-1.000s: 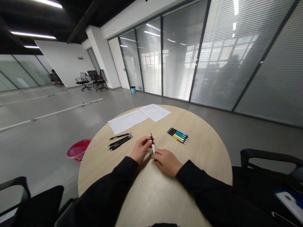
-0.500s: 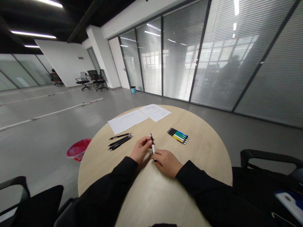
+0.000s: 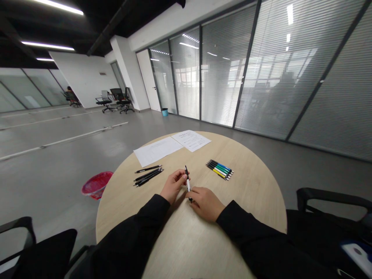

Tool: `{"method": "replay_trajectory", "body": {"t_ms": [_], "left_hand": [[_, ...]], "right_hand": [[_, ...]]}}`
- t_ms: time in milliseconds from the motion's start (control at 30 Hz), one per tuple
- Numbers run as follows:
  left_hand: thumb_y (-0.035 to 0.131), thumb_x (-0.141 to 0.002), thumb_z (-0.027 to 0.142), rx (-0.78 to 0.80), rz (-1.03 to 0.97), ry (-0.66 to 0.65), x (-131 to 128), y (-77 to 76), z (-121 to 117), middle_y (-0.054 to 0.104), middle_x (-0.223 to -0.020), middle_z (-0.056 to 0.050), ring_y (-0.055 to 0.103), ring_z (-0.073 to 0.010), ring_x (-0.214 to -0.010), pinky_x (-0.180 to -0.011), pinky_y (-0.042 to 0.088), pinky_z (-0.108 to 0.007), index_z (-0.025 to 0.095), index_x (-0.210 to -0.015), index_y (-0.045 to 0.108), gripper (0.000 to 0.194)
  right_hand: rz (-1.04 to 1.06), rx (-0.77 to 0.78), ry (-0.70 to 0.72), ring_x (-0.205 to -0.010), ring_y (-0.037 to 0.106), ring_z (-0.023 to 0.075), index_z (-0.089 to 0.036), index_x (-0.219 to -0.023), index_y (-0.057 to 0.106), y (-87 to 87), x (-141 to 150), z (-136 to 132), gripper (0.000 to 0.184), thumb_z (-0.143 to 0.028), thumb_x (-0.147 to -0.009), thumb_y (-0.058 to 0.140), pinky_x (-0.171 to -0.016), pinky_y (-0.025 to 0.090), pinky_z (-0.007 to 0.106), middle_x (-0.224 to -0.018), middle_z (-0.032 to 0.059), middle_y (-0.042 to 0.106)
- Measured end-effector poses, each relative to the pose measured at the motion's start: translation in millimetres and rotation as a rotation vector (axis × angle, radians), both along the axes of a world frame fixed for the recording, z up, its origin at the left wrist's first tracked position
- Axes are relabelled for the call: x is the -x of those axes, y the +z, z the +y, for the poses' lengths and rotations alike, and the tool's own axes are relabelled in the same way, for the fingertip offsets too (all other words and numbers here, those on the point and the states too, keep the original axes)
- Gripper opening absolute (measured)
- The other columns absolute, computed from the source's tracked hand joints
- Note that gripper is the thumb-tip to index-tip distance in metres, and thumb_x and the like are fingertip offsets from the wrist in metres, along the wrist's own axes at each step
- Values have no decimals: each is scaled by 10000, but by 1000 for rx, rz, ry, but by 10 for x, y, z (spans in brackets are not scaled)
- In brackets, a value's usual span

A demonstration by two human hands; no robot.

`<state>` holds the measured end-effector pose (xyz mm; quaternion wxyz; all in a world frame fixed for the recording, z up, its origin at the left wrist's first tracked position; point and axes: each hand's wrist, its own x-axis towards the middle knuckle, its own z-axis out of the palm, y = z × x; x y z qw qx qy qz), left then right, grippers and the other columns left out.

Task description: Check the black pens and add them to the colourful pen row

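White-and-black pen (image 3: 188, 185) held between both hands over round table (image 3: 255, 205). Left hand (image 3: 173, 186) pinches its far part, thumb against fingers; right hand (image 3: 207, 204) has fingers closed about the near end. Black pens (image 3: 148, 178) lie left, coloured pens (image 3: 219, 169) right.

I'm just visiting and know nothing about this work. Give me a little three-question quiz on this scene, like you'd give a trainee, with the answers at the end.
1. True or false: the left hand and the right hand both touch the same white-and-black pen.

2. In the row of coloured pens, which barrel colour lies closest to the right hand?
A) blue
B) green
C) yellow

3. Fill in the blank: the pens grouped on the left have ____ barrels.

Key: 1. True. 2. C. 3. Black.
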<state>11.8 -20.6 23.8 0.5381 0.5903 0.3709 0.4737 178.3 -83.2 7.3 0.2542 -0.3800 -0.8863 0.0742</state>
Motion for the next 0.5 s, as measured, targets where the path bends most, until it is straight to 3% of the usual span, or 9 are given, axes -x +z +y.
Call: {"method": "replay_trajectory", "body": {"t_ms": [500], "left_hand": [[703, -758, 421, 9, 20, -5, -33, -21, -48, 566, -684, 8, 451, -96, -580, -560, 349, -228, 141, -864, 625, 309]], "right_hand": [[-1, 27, 8, -883, 548, 175, -195, -1001, 582, 23, -4, -13, 176, -132, -836, 580, -765, 397, 277, -956, 40, 595]]}}
